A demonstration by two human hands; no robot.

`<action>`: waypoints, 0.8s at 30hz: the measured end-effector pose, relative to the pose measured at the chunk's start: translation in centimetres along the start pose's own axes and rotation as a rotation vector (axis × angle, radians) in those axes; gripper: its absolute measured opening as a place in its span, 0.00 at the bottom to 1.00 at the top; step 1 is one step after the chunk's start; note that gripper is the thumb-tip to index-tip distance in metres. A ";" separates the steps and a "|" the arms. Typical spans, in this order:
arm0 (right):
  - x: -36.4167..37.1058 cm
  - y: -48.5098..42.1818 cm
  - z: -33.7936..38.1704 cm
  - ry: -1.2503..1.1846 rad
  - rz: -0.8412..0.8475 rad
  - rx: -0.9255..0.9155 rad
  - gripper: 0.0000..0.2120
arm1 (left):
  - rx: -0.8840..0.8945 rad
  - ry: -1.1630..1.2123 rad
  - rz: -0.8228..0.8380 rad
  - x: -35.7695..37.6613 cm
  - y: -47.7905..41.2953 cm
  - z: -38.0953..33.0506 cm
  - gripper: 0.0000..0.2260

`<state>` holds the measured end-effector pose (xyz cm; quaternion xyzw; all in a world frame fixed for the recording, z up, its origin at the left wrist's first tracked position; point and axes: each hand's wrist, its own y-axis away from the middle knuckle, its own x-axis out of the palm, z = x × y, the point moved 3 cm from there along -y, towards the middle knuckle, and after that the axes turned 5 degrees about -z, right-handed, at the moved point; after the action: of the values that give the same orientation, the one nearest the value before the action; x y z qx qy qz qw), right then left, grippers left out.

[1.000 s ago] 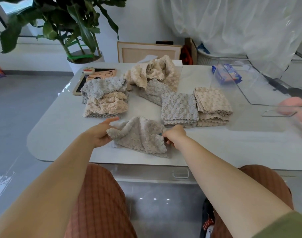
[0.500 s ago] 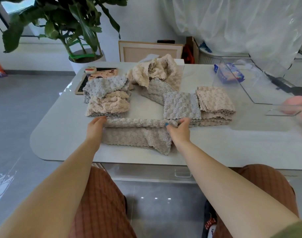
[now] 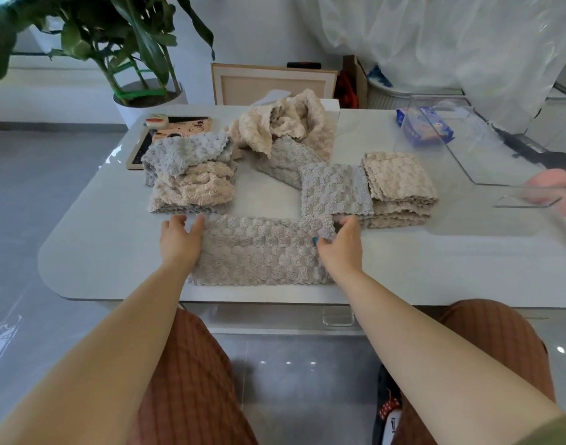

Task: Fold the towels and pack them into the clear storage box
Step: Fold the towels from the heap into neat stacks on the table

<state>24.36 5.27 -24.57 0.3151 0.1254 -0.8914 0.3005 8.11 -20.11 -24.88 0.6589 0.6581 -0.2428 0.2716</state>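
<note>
The person is sitting at the white table (image 3: pixel 108 239) and is working on one grey-brown towel (image 3: pixel 259 255). The towel is lying flat at 6 o'clock on the table, close to the front edge and right between the two hands.

The left hand (image 3: pixel 180 239) is resting on the towel's left edge, at 9 o'clock. Its fingers are spread and nearly straight, so it is pressing down and not grabbing. The right hand (image 3: pixel 341 240) is pinching the towel's far right corner, at about 2 o'clock. Its thumb and fingers are curling round the corner, which is lifting a little.

I think the folding step is just starting for this towel, with the cloth being laid out smooth. The next move is probably bringing one side over onto the other. The edges need lining up, and the soft cloth needs holding so it is not sliding.

The folded towels (image 3: pixel 399 181) are waiting at 1 o'clock from it, just beside the right hand. A rough pile (image 3: pixel 188 175) is sitting at 11 o'clock and a loose heap (image 3: pixel 285 133) at 12 o'clock. The clear storage box (image 3: pixel 487 146) is standing at 2 o'clock on the table. I am seeing no towels in it, only a blue packet (image 3: pixel 424 126) showing through. So I think the packing is not started yet.
</note>
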 end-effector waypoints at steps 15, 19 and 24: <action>0.4 -0.9 1.3 -0.146 0.128 0.385 0.18 | 0.001 0.050 -0.081 -1.0 0.6 -1.2 0.10; 1.3 -1.4 1.1 -0.144 0.127 0.365 0.07 | 0.005 0.168 -0.073 -0.8 0.1 -2.0 0.10; 1.7 -1.8 0.5 -0.150 0.056 0.345 0.05 | -0.188 -0.067 0.037 -0.3 -0.8 -1.2 0.33</action>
<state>21.95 5.70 -25.27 0.2978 -0.0609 -0.9120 0.2753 7.30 -19.57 -23.83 0.6341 0.6562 -0.1967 0.3587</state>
